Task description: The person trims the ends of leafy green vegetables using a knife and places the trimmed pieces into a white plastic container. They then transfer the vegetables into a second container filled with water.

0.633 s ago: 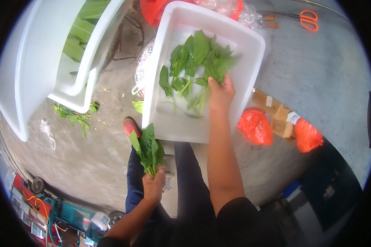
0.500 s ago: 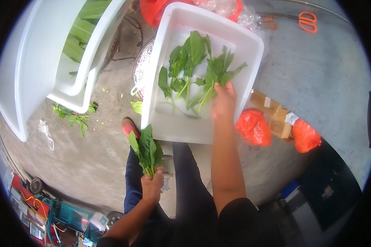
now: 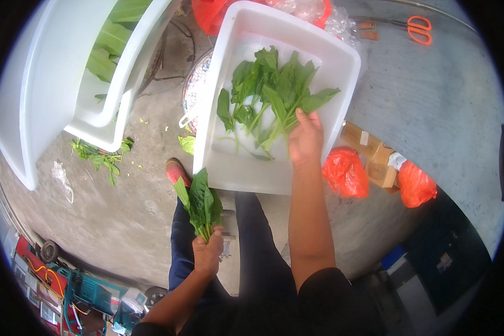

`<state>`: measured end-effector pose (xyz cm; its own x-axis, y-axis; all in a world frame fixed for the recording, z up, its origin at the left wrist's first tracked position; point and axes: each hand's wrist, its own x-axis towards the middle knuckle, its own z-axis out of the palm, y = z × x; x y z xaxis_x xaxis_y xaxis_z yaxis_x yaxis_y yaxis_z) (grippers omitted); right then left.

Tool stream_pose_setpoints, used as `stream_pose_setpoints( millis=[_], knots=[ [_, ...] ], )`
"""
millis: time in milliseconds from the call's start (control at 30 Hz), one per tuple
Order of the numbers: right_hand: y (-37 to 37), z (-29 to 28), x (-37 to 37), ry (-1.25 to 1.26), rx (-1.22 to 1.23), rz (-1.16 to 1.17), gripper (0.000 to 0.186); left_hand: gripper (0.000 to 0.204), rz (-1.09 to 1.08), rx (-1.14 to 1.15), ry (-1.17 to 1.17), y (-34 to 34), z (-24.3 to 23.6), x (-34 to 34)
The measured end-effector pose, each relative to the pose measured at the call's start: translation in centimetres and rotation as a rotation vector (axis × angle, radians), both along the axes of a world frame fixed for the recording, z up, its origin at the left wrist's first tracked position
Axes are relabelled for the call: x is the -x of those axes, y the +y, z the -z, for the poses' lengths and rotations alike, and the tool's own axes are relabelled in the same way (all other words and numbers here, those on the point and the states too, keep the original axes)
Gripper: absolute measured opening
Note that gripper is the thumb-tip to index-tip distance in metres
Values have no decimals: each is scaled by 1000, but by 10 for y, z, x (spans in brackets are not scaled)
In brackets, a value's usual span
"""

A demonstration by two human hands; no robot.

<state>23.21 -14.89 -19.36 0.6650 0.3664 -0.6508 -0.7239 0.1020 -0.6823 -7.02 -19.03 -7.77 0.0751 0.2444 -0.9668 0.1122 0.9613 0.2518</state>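
My left hand (image 3: 208,255) is closed around the stems of a small bunch of spinach (image 3: 200,203), held upright in front of my legs with the leaves on top. Reaching into a white plastic tub (image 3: 252,182), my right hand (image 3: 306,140) pinches the stems of more spinach leaves (image 3: 290,84) near the tub's right side. Beside these, further loose spinach (image 3: 242,84) lies on the tub floor, stems toward me. My right fingertips are partly hidden by the hand and leaves.
Stacked white bins (image 3: 103,120) at the left hold large green leaves (image 3: 109,42). Leafy scraps (image 3: 102,159) lie on the concrete floor. Right of the tub are red plastic bags (image 3: 344,172), a cardboard box (image 3: 379,163) and orange-handled scissors (image 3: 419,30). Clear plastic bags (image 3: 341,25) sit behind the tub.
The spinach at my right hand has spread leftward over the other leaves in the tub, and the hand has shifted only slightly. My left hand keeps its bunch in nearly the same place.
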Motion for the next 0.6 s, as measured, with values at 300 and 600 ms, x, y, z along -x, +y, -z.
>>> stream_pose_setpoints(
  millis=[300, 600],
  knots=[
    [6, -10, 0, -63, -6, -68, 31, 10, -4, -11, -15, 2, -2, -2],
    [-4, 9, 33, -1106, 892, -502, 24, 9, 5, -7, -40, 8, -5, -7]
  ],
)
